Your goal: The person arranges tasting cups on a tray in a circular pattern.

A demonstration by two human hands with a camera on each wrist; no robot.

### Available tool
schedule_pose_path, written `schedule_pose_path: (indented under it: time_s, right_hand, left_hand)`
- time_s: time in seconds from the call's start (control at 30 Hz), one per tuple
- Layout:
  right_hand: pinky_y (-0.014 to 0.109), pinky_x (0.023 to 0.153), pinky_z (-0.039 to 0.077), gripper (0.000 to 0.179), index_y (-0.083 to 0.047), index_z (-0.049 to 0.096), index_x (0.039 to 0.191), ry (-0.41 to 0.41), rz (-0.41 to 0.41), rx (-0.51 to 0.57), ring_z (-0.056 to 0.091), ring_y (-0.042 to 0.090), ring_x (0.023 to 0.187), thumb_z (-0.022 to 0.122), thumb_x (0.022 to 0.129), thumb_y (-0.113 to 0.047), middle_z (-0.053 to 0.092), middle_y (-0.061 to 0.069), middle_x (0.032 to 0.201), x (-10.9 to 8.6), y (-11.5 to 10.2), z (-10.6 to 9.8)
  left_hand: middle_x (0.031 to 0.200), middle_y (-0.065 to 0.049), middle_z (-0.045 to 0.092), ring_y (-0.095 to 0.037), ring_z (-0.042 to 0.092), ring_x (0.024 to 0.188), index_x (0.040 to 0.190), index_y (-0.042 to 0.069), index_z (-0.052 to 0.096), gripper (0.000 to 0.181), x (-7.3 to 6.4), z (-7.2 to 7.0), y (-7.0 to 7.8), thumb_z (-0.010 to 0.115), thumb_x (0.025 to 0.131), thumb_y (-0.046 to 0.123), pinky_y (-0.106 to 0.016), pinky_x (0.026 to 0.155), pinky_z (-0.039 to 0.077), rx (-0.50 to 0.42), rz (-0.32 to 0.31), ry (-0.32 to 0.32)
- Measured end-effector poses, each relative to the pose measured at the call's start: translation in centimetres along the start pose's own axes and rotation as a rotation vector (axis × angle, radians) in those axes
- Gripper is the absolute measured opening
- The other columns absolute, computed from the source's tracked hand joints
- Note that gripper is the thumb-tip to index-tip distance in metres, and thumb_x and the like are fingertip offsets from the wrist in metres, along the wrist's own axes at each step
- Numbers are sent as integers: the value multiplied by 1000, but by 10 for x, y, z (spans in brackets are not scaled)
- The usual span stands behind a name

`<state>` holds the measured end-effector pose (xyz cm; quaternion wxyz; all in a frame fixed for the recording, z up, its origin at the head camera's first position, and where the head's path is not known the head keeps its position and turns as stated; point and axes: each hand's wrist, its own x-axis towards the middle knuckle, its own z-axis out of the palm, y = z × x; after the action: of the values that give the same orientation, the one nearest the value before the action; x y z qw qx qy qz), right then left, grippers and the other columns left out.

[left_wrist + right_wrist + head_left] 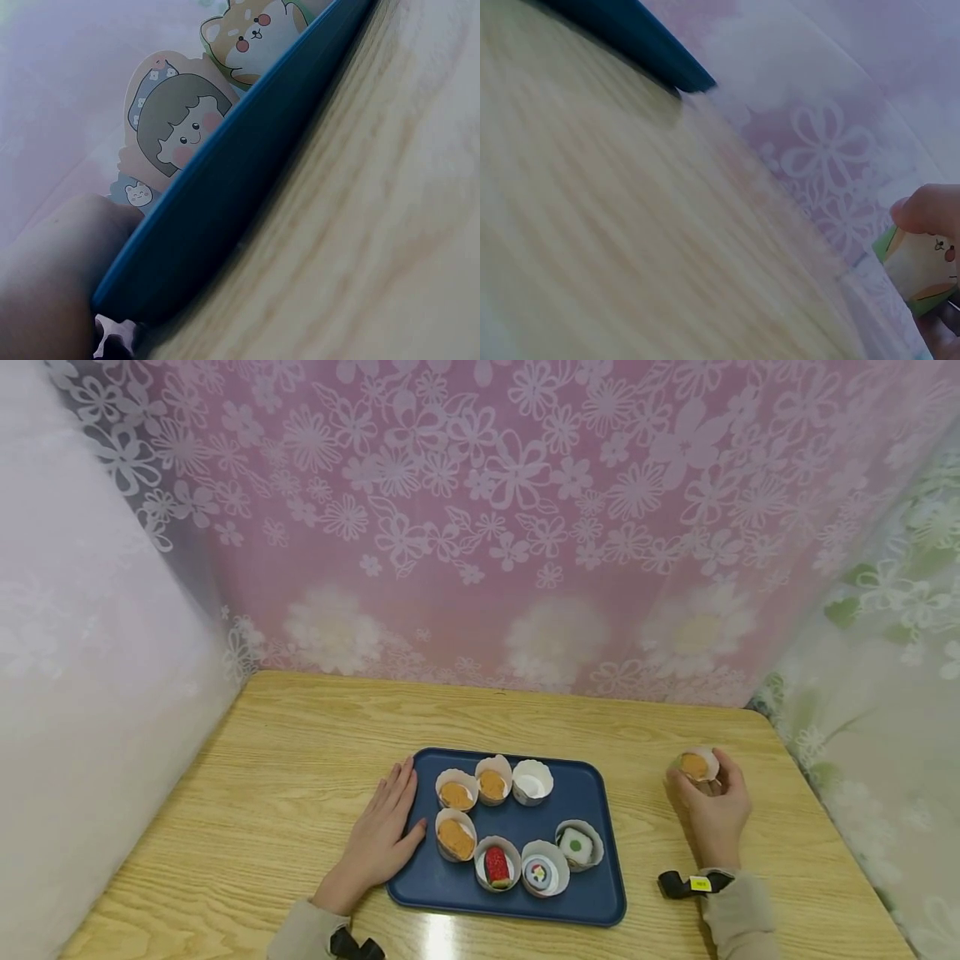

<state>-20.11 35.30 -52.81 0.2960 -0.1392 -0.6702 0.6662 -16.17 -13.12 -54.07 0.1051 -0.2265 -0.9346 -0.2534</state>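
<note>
My left hand (381,835) lies along the left rim of a dark blue tray (517,825), fingers straight and thumb reaching over the edge. To the right, away from the tray, my right hand (720,810) grips a paper baking cup (697,766) with an orange piece inside it. That cup (919,266) shows a cartoon print and a green edge in the right wrist view. On the tray, three similar cups contain orange pieces. Others hold a red piece (497,866), a round sushi-like piece (538,874) and a white piece with a green dot (576,845).
A white paper cup (532,782) at the tray's top shows only its white inside. Under everything is a wood-grain table (315,727). A pink floral curtain (480,527) hangs behind it, with pale cloths at both sides.
</note>
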Motion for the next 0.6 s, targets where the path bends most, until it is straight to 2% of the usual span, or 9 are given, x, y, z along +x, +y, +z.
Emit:
schedule_pose_path:
  time_s: [0.3, 0.5, 0.6]
  right_hand:
    - [11, 88, 47, 66, -2, 56, 137, -86, -45, 24, 54, 15, 113, 77, 77, 14, 55, 6, 126, -13, -14, 20]
    - [15, 95, 45, 69, -3, 54, 140, -233, -72, -56, 52, 18, 117, 77, 77, 14, 54, 5, 129, -23, -29, 36]
    - [14, 98, 43, 70, -2, 51, 142, -336, -107, -119, 52, 18, 118, 77, 79, 12, 53, 12, 131, -32, -41, 44]
  left_hand:
    - [165, -15, 12, -34, 13, 151, 154, -7, 23, 74, 1, 1, -1, 58, 98, 27, -50, 120, 17, 6, -5, -4]
    - [165, -15, 11, -35, 13, 150, 154, -7, 23, 74, 0, 1, -1, 58, 98, 27, -51, 120, 17, 8, -10, -7]
    - [165, -16, 12, -35, 14, 150, 154, -7, 24, 74, 0, 1, -1, 59, 98, 27, -51, 120, 17, 13, -8, -4]
